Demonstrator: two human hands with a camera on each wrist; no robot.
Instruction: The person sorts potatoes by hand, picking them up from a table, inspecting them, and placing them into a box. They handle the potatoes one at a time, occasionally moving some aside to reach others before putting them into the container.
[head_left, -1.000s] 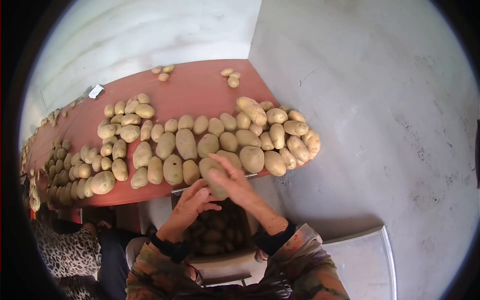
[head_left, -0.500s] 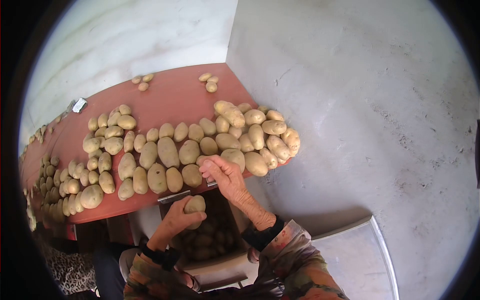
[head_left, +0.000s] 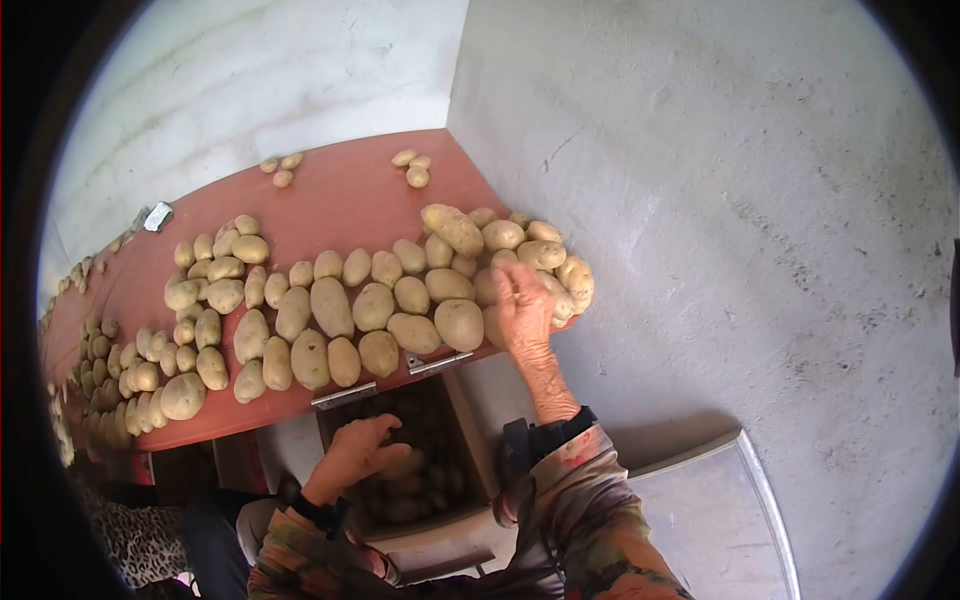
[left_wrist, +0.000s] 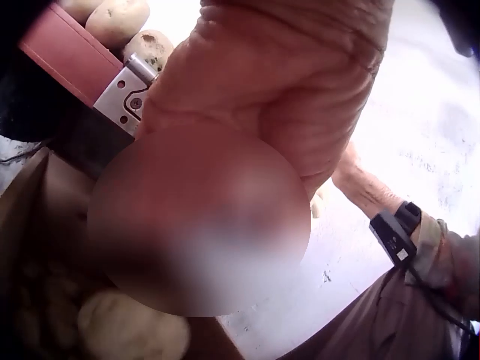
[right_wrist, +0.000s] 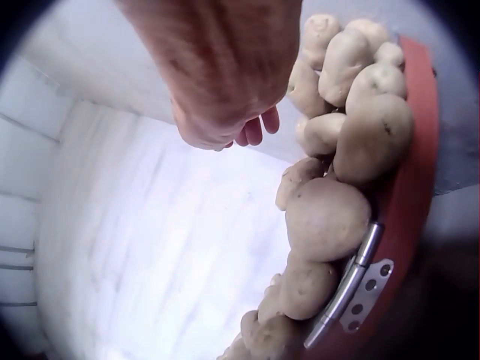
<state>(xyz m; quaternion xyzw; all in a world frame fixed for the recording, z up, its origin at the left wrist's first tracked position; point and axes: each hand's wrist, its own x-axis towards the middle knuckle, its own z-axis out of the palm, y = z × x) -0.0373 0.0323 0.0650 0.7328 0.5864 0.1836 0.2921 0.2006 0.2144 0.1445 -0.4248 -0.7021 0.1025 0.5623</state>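
Note:
My left hand [head_left: 352, 456] is over the box of potatoes below the table, fingers bent and thumb apart. A motion-blurred potato [head_left: 402, 464] is just beside its fingers, apparently out of its grasp. In the left wrist view, a blurred patch hides the fingers of the left hand [left_wrist: 262, 82]; a potato [left_wrist: 133, 327] shows below. My right hand [head_left: 527, 310] hovers over the potatoes at the table's right end, with nothing visible in it. The right wrist view shows the right hand [right_wrist: 225, 71] with bent fingertips, beside piled potatoes [right_wrist: 373, 139].
Rows of potatoes [head_left: 331, 307] run along the red table [head_left: 335, 205], with small groups at the back. Metal hinges [head_left: 440, 363] are on its front edge. A grey wall [head_left: 720, 220] bounds the right. Another person's patterned clothing [head_left: 130, 540] shows at lower left.
The left hand has let go of the potato it gripped, over the box. My right hand has moved rightward from the front row, where a potato now lies uncovered.

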